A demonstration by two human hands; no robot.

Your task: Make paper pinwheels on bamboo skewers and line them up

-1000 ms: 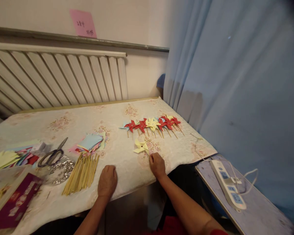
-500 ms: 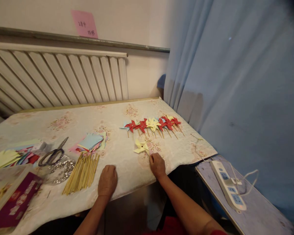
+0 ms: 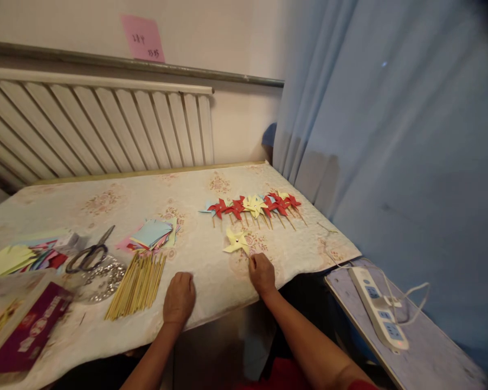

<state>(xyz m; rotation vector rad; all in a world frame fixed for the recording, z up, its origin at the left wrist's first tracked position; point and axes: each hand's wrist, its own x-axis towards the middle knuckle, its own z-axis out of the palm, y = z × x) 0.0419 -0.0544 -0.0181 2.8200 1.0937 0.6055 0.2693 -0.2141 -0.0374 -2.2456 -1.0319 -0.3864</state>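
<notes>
Currently, the right hand (image 3: 262,273) is pinching the lower end of the yellow pinwheel (image 3: 237,241) at its eleven o'clock, presumably to avoid creasing the paper, while the left hand (image 3: 179,298), fisted with nothing visible inside, is resting at nine o'clock.

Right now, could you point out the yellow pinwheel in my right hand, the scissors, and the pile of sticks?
Yellow pinwheel (image 3: 236,241): head view, at the pin in its center.
Scissors (image 3: 99,247): head view, where blades meet handles.
Pile of sticks (image 3: 137,286): head view, middle of the pile.
</notes>
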